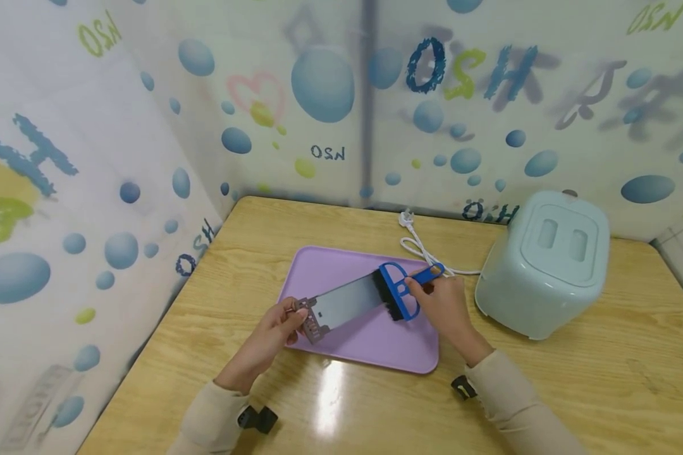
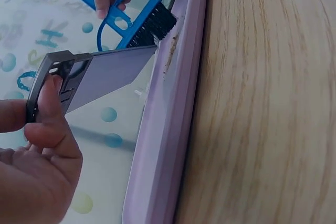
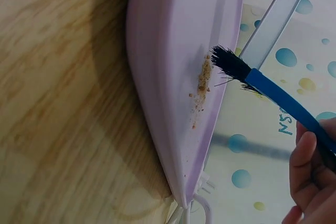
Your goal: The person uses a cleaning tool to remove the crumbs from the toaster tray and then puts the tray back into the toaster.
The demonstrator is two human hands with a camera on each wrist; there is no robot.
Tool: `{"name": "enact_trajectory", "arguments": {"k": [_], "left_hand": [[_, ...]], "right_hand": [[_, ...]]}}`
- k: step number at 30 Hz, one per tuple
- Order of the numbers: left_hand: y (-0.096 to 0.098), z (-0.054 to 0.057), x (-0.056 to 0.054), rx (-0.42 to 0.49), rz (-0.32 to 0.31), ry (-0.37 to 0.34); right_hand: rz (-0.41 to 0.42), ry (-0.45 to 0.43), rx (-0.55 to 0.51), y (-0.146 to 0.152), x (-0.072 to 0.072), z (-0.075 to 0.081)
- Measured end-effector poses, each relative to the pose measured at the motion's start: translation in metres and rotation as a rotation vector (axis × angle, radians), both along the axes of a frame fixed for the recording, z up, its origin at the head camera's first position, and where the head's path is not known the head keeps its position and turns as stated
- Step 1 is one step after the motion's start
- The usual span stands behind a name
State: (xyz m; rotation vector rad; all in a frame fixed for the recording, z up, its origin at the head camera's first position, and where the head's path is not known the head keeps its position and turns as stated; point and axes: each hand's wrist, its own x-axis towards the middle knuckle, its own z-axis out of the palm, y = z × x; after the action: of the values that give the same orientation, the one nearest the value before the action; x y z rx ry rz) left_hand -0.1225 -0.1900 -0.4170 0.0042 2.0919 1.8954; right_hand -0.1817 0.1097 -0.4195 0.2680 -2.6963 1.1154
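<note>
My left hand [image 1: 269, 335] pinches the grey end of a flat metal crumb tray [image 1: 347, 304], thumb on top. The crumb tray is tilted above a purple serving tray [image 1: 370, 355]. In my right hand [image 1: 445, 308] is the handle of a blue hand brush [image 1: 397, 291] with black bristles. Its bristles are at the far end of the crumb tray, as the left wrist view also shows. A line of brown crumbs [image 3: 203, 82] lies on the purple tray below the bristles.
A pale green toaster [image 1: 546, 272] with a lid stands to the right of the purple tray. Its white cord and plug [image 1: 406, 218] lie behind the tray. The wooden table [image 1: 250, 246] meets patterned walls at the back and left.
</note>
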Motion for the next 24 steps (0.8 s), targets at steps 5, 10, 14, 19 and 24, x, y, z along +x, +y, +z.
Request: {"name": "enact_trajectory", "arguments": {"k": [5, 10, 14, 19, 24], "left_hand": [[0.001, 0.001, 0.0, -0.002, 0.031, 0.02], [-0.001, 0.002, 0.0, -0.006, 0.044, 0.022], [0.0, 0.001, -0.001, -0.022, 0.065, 0.01], [0.0, 0.001, -0.001, -0.053, 0.105, 0.001], [0.0, 0.002, -0.002, -0.079, 0.136, 0.002]], "right_hand": [[-0.003, -0.003, 0.031, 0.002, 0.002, 0.002], [0.008, -0.011, 0.041, 0.004, 0.002, 0.002], [0.014, -0.007, 0.051, 0.006, 0.003, 0.0], [0.024, 0.019, 0.053, 0.009, 0.005, -0.002], [0.031, 0.035, 0.046, 0.011, 0.007, -0.005]]}}
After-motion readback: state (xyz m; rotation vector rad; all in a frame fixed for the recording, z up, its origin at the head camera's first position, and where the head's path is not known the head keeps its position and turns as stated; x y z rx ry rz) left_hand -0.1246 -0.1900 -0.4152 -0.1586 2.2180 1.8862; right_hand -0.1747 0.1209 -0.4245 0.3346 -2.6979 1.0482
